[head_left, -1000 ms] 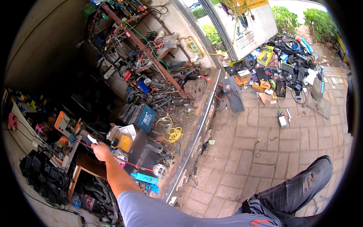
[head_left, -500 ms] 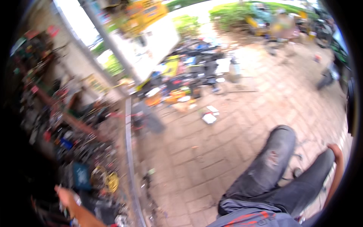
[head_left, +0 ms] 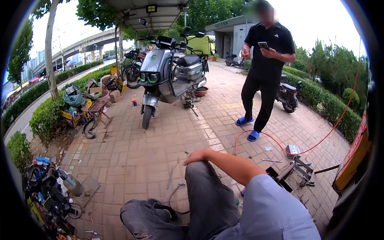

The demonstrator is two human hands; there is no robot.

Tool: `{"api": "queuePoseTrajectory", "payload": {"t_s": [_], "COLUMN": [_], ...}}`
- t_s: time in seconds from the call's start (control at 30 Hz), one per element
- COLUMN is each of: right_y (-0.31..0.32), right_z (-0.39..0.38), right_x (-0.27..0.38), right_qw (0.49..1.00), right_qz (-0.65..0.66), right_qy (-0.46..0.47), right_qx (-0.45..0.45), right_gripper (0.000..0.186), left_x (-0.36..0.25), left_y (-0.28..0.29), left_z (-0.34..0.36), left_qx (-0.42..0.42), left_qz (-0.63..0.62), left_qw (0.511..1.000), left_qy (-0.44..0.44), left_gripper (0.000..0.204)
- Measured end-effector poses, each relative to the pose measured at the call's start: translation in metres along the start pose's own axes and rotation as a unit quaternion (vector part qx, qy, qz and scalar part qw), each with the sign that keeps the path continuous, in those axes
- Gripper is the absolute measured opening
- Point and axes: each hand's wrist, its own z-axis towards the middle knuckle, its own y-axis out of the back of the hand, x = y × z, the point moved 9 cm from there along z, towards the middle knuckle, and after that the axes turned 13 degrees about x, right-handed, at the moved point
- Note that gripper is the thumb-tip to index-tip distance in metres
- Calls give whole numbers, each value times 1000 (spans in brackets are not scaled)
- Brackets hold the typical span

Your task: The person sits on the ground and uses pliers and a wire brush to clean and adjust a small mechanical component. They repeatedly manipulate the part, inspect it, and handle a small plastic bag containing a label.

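Observation:
My right hand (head_left: 196,156) lies over my raised right knee (head_left: 206,186), at the end of a bare forearm that comes out of a grey sleeve (head_left: 276,200). Nothing shows in its fingers, which drape over the dark grey trousers. No part of my left hand is in view. On the paving by my knees are a short black hose or cable (head_left: 172,200) and a thin metal strip (head_left: 170,178).
A grey electric scooter (head_left: 160,76) stands ahead. A person (head_left: 269,56) in black holds a phone (head_left: 263,45). A red hose (head_left: 298,153) crosses the paving near a metal stand (head_left: 302,170). Piled parts (head_left: 50,192) lie at left.
My view has swung to the right, from the cluttered shelves to the scooter and the standing person. My left hand has gone out of view. My right hand is still at my knee.

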Motion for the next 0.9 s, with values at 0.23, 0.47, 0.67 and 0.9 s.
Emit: {"api": "queuePoseTrajectory", "payload": {"t_s": [0.23, 0.47, 0.67, 0.9], "right_y": [0, -21, -31, -213], "right_z": [-8, -72, -129, -128], "right_x": [13, 51, 15, -152], "right_qw": [999, 984, 898, 929], "right_qz": [-7, -68, 179, 350], "right_qy": [49, 166, 382, 122], "right_qx": [11, 15, -127, -3], "right_gripper": [64, 52, 48, 56], "left_x": [-43, -65, -40, 6], "left_y": [-162, -266, -278, -242], "left_z": [16, -6, -12, -4], "left_qx": [254, 357, 323, 241], "left_qz": [-275, -432, -490, -522], "left_qw": [926, 808, 763, 757], "left_qy": [58, 180, 270, 310], "left_gripper": [37, 40, 42, 44]}}
